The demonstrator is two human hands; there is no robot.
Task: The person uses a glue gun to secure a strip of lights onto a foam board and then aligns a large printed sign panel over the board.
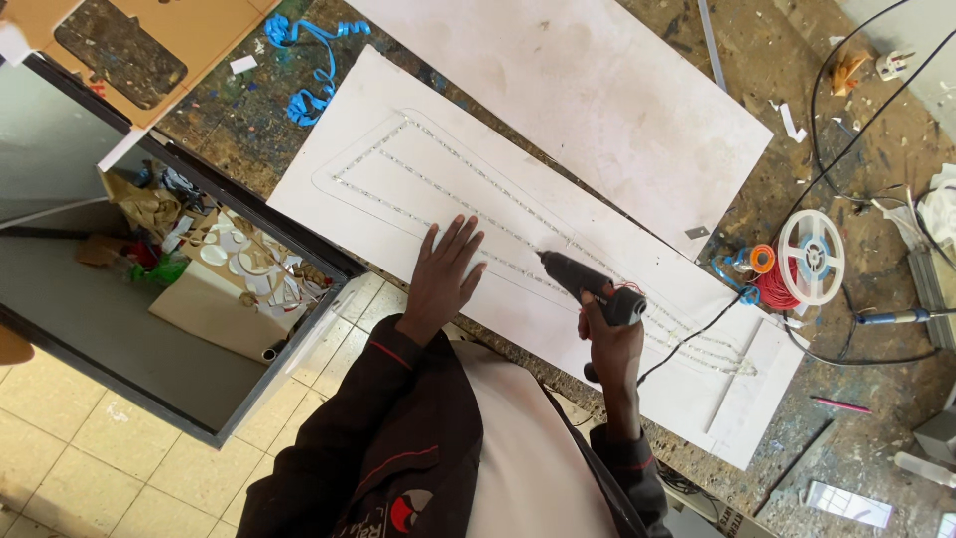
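My left hand point(445, 271) lies flat with fingers spread on a long white board point(329, 179) that rests across a stained workbench. A strip of small lights point(398, 128) runs in a rounded rectangle over the board. My right hand point(610, 334) grips a black glue gun point(588, 281), its nozzle touching the board near the light strip, right of my left hand. A black cable point(687, 344) trails from the gun over the board.
A second white board point(597, 90) lies behind the first. A white reel with red wire point(809, 259) and a soldering iron point(896, 317) sit at right. Blue ribbon point(314, 60) lies at the back left. A dark box of scraps point(199, 259) stands left, over tiled floor.
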